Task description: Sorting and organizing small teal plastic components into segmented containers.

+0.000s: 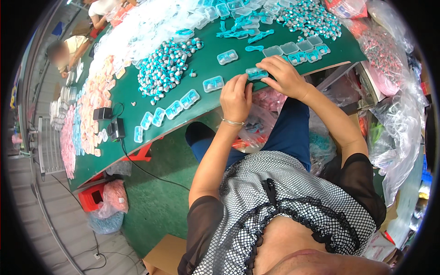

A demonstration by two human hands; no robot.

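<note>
Both my hands are at the front edge of the green table [208, 59], around a small clear plastic case [256, 74] with turquoise pieces in it. My right hand [285, 76] pinches the case's right end between bent fingers and thumb. At its left end my left hand [236, 97] has curled fingers pressed against it, their tips partly hidden. Just left of my left hand lies a closed filled case [213, 84], and another filled case [227, 57] sits farther back. Right of my right hand, several open cases [297, 57] stand in a row with lids raised.
A heap of small turquoise-and-grey pieces [161, 68] lies left, another pile [308, 20] back right. Filled cases [174, 110] line the front-left edge. Turquoise cord bundles [255, 48] and a mound of clear cases [133, 34] lie behind. Plastic bags [389, 128] crowd the right; another person [73, 48] sits far left.
</note>
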